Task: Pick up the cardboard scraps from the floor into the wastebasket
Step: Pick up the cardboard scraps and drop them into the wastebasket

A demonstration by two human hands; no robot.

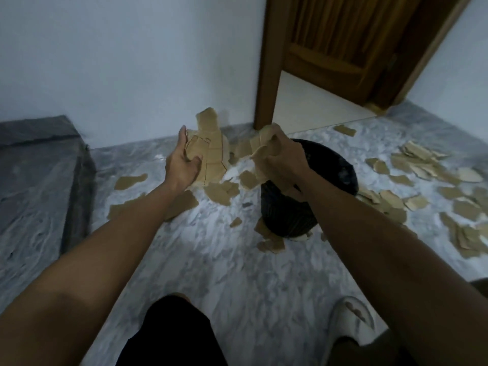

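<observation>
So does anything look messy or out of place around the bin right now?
Yes. Torn cardboard scraps litter the marble floor on both sides of the black wastebasket, thickest in the pile on the right. A few scraps lie against the bin's base. Each hand, left hand and right hand, grips a bunch.

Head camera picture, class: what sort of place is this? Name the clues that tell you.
Probably a room in a home. Clues: a marbled stone floor, a wooden door standing open in its frame beside a plain white wall, and a small black wastebasket on the floor among cardboard scraps.
</observation>
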